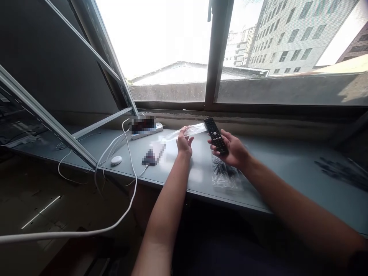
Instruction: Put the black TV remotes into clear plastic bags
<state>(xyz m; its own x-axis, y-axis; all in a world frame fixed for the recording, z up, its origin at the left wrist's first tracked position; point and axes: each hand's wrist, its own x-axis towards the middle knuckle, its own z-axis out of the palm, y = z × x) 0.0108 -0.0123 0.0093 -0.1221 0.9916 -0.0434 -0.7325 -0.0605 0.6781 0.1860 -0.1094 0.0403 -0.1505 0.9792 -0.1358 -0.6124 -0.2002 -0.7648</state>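
Observation:
My right hand (234, 147) is closed around a black remote control (216, 136), its button side facing me and its top end tilted up to the left. A clear plastic bag (197, 129) stretches from the remote's top end toward the left, and the fingers of my left hand (184, 142) are closed on it. Whether the remote's tip is still inside the bag, I cannot tell. Below my right hand, another clear bag with dark contents (224, 172) lies near the front edge of the grey tabletop (195, 182).
A phone-like device (153, 154), blurred out, lies left of my hands with a cable plugged in. Behind it sits a white power strip (146, 131). A round white object (116, 160), loose white cables (133, 168) and a metal frame (86, 153) are at left; dark items (342, 172) lie at right.

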